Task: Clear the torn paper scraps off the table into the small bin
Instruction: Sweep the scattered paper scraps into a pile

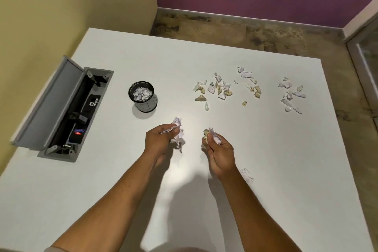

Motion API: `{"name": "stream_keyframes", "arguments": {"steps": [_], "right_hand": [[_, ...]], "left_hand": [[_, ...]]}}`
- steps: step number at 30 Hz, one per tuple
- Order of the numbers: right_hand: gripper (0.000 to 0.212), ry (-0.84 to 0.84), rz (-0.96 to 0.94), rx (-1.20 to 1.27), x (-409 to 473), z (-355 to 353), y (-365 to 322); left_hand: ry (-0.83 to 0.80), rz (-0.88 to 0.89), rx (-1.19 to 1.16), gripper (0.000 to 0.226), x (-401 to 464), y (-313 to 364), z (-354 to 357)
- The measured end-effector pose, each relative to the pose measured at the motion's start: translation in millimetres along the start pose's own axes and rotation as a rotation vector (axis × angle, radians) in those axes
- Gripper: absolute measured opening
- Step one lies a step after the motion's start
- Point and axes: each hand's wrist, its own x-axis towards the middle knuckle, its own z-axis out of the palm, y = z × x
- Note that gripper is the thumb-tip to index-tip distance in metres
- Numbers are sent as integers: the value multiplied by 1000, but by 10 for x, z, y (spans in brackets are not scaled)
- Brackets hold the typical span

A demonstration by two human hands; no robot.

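Hands hover side by side over the white table. The left hand is closed around a bunch of white torn paper scraps, and the right hand clutches a mixed wad of white and tan scraps. More loose scraps lie scattered in three clusters farther out toward the right. The small black round bin, already holding crumpled paper, stands just left of the nearest cluster, beyond the left hand.

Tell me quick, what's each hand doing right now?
Left hand: closed on white paper scraps.
Right hand: closed on white and tan scraps.
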Motion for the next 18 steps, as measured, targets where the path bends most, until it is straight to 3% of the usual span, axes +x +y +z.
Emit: {"name": "stream_keyframes", "arguments": {"steps": [2, 5, 10, 18], "right_hand": [[25, -41, -7, 44, 43, 284, 21], [14, -74, -2, 95, 133, 678, 65], [13, -73, 4, 120, 292, 1157, 163], [13, -35, 9, 15, 421, 1427, 241]], "left_hand": [[35, 7, -32, 15, 121, 127, -178], [83, 23, -40, 16, 347, 334, -425], [151, 107, 2, 18, 777, 696, -683], [270, 253, 487, 18, 1356, 1103, -635]]}}
